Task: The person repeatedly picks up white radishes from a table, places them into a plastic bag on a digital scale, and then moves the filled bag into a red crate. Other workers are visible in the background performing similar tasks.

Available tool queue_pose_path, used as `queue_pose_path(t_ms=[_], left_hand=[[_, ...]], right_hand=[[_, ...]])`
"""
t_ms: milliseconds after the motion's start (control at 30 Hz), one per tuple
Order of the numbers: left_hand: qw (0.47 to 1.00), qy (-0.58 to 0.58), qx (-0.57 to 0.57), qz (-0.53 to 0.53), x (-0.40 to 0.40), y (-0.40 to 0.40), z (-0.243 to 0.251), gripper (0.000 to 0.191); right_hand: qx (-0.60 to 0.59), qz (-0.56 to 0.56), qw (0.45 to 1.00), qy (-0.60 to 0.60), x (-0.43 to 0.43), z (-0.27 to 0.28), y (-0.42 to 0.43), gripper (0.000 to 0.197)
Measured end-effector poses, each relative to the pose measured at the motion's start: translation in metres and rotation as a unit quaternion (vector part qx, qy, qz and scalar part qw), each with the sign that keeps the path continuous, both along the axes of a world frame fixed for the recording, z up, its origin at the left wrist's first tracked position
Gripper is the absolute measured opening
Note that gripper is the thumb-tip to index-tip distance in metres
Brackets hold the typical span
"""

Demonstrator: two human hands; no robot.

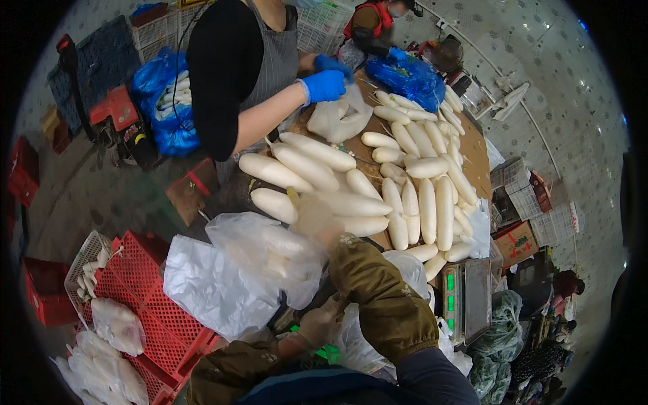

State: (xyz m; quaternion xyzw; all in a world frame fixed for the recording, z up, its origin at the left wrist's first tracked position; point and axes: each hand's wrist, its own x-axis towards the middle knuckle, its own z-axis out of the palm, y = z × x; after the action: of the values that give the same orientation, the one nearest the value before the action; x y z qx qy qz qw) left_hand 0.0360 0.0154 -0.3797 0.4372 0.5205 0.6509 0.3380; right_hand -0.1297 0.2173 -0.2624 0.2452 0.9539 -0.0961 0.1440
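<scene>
My right hand (315,218), in a pale glove and blurred, reaches over the large white daikon radishes (349,201) on the table. It is next to a daikon at the left of the group, and its grip is unclear. Close to my body is my left hand (321,320), also blurred, partly hidden by my right sleeve. Just left of my right forearm lies a clear plastic bag (271,248) with daikons inside, on top of white plastic bags (215,286). More daikons (428,207) lie in rows to the right.
A co-worker in blue gloves (324,87) handles a bagged daikon (340,119) across the table. Another person works by a blue bag (407,81). A scale (476,301) with green displays stands at right. Red crates (152,283) and bagged radishes (109,372) are at left.
</scene>
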Motion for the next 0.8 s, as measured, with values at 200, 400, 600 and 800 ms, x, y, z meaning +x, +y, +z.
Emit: queue_pose_path(t_ms=[200,400,600,800], left_hand=[[0.976,0.107,-0.176,-0.076,-0.038,-0.019,0.103,0.034],[0.983,0.174,-0.060,0.010,-0.036,-0.014,0.072,0.039],[0.963,0.245,-0.080,-0.075,-0.051,-0.020,0.125,0.037],[0.942,0.293,-0.025,0.162,-0.105,-0.057,0.169,0.039]], right_hand=[[-0.011,0.016,1.000,0.020,0.014,-0.002,0.000,0.090],[-0.021,0.109,0.993,0.044,0.030,0.011,0.008,0.075],[0.022,-0.038,0.988,0.149,0.027,0.047,0.019,0.076],[0.029,-0.159,0.978,0.129,0.002,0.007,0.058,0.095]])
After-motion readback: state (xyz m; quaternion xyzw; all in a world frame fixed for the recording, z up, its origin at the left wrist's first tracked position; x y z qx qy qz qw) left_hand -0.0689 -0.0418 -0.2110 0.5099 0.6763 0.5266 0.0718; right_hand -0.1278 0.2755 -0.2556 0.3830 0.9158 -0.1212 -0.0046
